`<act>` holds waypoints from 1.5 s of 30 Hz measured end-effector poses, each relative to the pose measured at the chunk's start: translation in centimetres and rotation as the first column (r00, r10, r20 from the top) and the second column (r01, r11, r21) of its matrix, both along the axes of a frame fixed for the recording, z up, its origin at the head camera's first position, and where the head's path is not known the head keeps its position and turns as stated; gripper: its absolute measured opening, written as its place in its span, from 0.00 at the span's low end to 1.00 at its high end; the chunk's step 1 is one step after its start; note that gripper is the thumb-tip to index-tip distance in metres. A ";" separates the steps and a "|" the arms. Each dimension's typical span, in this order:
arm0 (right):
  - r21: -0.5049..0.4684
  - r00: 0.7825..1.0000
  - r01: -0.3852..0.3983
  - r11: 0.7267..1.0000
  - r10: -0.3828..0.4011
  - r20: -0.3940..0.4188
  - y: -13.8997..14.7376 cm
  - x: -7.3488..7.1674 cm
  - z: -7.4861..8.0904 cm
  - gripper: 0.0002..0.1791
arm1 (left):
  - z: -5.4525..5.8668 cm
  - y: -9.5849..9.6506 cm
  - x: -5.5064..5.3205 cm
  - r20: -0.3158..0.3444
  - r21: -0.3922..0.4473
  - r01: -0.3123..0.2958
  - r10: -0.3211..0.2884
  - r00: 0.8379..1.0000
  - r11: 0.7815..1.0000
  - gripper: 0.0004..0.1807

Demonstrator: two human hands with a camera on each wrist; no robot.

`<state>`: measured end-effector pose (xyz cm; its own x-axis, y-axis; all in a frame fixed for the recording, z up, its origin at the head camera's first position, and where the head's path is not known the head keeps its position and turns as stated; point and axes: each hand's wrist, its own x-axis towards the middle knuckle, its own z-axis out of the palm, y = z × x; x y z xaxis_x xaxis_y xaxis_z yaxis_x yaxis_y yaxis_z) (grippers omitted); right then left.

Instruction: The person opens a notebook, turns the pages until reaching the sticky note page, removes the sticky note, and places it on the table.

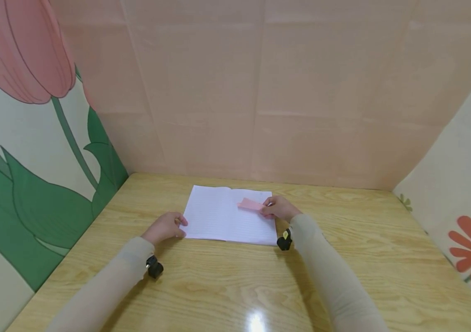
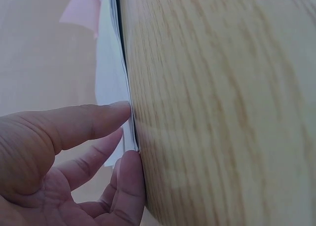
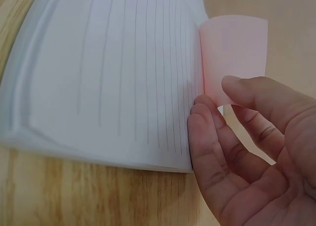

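An open notebook (image 1: 208, 212) with lined white pages lies toward the back of the table. My right hand (image 1: 280, 208), over its right page, pinches a pink paper slip (image 1: 250, 204) between thumb and fingers. In the right wrist view the pink slip (image 3: 237, 53) curves up from the thumb (image 3: 247, 90), and the fingertips lie along the edge of the ruled page (image 3: 118, 78). At the notebook's near left corner, my left hand (image 1: 167, 227) touches the edges with thumb and fingers apart. The left wrist view shows that thumb (image 2: 94, 120) against the near edge of the pages.
The wood-grain table (image 1: 219, 286) spreads around the notebook. A plain pinkish backdrop (image 1: 260, 92) rises behind it, with a tulip-printed panel (image 1: 53, 184) at the left and a flower-printed one (image 1: 459, 184) at the right. Small black cameras (image 1: 154, 267) sit on both wrists.
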<state>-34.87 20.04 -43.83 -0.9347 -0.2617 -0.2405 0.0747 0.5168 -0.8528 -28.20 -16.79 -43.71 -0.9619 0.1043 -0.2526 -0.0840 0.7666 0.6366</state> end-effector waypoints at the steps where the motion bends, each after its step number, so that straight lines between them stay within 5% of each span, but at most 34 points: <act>1: 0.004 1.000 0.001 1.000 -0.001 0.000 0.0 -0.1 0.0 0.06 | 0.0 0.0 0.0 0.004 0.001 -0.003 0.003 1.000 1.000 0.13; 36: -0.049 0.999 -0.029 0.998 0.029 0.017 0.8 -0.3 -0.5 0.07 | -0.2 0.0 0.1 -0.005 0.031 -0.008 0.008 1.000 0.999 0.13; 40: -0.048 0.997 -0.069 0.996 0.068 -0.036 1.6 0.1 0.5 0.09 | -0.3 0.0 0.1 -0.005 0.023 -0.008 0.008 1.000 1.000 0.13; 45: -0.107 0.981 -0.084 0.991 0.063 -0.185 3.3 1.4 4.0 0.12 | -0.2 -0.1 0.1 0.003 0.019 -0.015 0.015 1.000 1.000 0.13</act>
<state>-33.46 23.38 -39.80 -0.9372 -0.3470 -0.0344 -0.1203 0.4144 -0.9021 -28.05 -16.84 -43.96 -0.9628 0.0946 -0.2531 -0.0972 0.7529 0.6509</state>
